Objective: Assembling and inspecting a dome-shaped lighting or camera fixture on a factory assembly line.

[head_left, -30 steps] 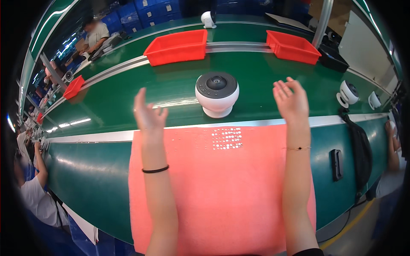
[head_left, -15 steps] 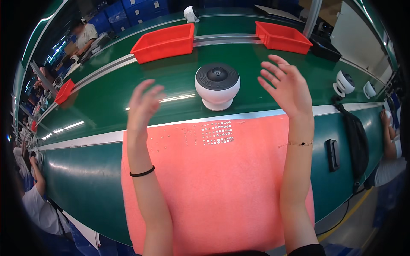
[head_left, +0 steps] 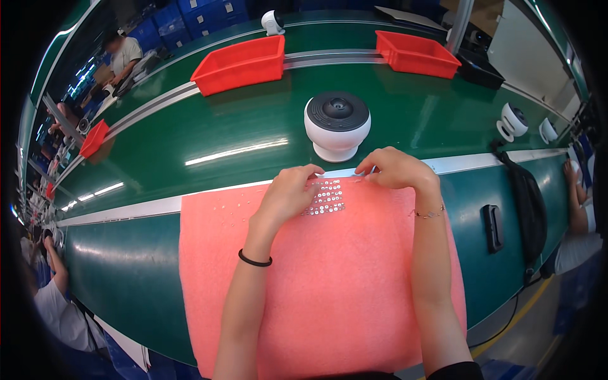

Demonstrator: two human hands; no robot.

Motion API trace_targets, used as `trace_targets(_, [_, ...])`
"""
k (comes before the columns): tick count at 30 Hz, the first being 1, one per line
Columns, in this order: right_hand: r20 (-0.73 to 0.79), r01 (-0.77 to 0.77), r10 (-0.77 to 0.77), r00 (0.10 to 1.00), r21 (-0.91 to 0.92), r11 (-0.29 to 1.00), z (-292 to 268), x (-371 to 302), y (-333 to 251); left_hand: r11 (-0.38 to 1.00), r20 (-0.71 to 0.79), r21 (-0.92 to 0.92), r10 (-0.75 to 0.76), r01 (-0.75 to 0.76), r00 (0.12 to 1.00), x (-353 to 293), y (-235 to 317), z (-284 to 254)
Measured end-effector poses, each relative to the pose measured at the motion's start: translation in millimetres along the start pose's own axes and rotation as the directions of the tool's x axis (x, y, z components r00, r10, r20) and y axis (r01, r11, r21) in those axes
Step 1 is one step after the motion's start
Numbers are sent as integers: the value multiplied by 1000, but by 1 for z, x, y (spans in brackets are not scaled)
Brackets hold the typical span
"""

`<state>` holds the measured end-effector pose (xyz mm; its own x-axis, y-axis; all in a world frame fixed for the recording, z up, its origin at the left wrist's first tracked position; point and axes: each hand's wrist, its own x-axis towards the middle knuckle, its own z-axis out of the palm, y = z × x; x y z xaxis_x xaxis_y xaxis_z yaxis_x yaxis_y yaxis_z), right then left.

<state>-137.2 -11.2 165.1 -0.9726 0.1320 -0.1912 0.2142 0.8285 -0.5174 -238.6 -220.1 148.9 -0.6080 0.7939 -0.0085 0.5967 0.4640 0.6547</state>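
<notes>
A white, rounded camera (head_left: 337, 126) with a dark top and a central lens stands upright on the green surface beyond the pink mat (head_left: 316, 278). My left hand (head_left: 292, 193) is over the mat's far edge beside rows of small silver screw-like pieces (head_left: 326, 208), covering some of them. Its fingers are curved, thumb and index apart. Just right of these pieces, my right hand (head_left: 399, 170) hovers at the metal strip (head_left: 456, 166) below the camera, fingers bent and apart. Neither hand touches the camera, and I see nothing held in either.
Red trays (head_left: 244, 65) (head_left: 418, 56) sit along the far rail. More white cameras (head_left: 512, 122) (head_left: 273, 23) stand at the right and back. A black pouch (head_left: 527, 209) and a dark oblong object (head_left: 492, 228) lie at the right. Other people (head_left: 57, 310) work at both sides.
Both hands have come down and inward from raised, spread positions to the mat's far edge. The nearest white camera has shifted right; the one at the back has shifted left.
</notes>
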Motion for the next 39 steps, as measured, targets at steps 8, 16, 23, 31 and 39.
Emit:
trace_targets(8, [-34, 110, -111, 993, -26, 994, -5, -4, -4, 997, -144, 42, 75, -70, 987, -1, 13, 2])
trace_targets(16, [-67, 253, -244, 967, 203, 946, -22, -20, -7, 988, -242, 24, 152, -151, 958, -8, 33, -2])
trace_targets(23, [-107, 347, -332, 937, 213, 913, -31, -27, -17, 968, -232, -58, 225, -245, 946, -9, 46, 3])
trace_targets(31, [-157, 372, -347, 925, 178, 911, -37, -34, -26, 962, -306, -111, 204, -248, 930, -13, 54, 0])
trace_targets(39, [-182, 398, -366, 913, 185, 899, -35, -30, -26, 963, -278, -126, 197, -238, 940, -13, 57, -1])
